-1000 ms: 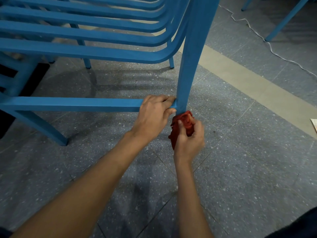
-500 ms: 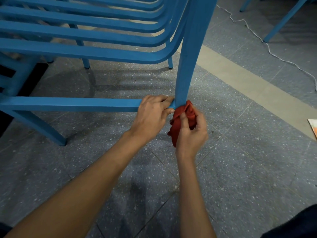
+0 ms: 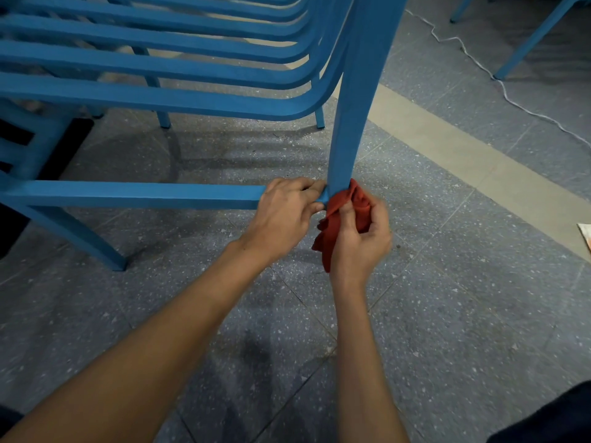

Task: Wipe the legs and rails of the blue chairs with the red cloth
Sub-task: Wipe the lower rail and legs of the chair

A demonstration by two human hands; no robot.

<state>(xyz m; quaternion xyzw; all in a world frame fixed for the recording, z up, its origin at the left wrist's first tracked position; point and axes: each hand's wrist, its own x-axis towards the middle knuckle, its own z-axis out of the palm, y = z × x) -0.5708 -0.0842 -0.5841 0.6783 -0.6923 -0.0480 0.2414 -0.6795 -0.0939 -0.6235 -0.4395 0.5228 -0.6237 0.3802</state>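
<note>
- Head camera view, looking down along two bare forearms that reach forward from the bottom edge.
- Right hand (image 3: 358,241): fingers and thumb are curled round a bunched red cloth (image 3: 329,235), thumb lying up its near side. The cloth's top is pressed against the lower part of a blue chair leg (image 3: 351,123), just below where the rail joins it. A loose tail of cloth hangs down beside the wrist.
- Left hand (image 3: 284,212): just left of the right hand, close enough that they almost touch. Its fingers are curled over the right end of a horizontal lower rail (image 3: 134,195), holding it right at the joint with the leg. The fingertips are tucked behind the rail, so how tightly they hold is hard to judge.
- The rail runs left from the joint to another slanted blue leg (image 3: 76,238) that stands on the floor.
- Above the rail, several curved blue seat frames (image 3: 160,100) sit nested one over another; this looks like a stack of chairs.
- Speckled grey tile floor (image 3: 447,314) lies all around, crossed diagonally by a pale beige strip (image 3: 447,148) to the right of the leg.
- A thin white cord (image 3: 499,81) wanders across the floor at upper right, near a leg of another blue chair (image 3: 531,39).
- Dark clothing (image 3: 550,417) shows at the bottom right corner.
</note>
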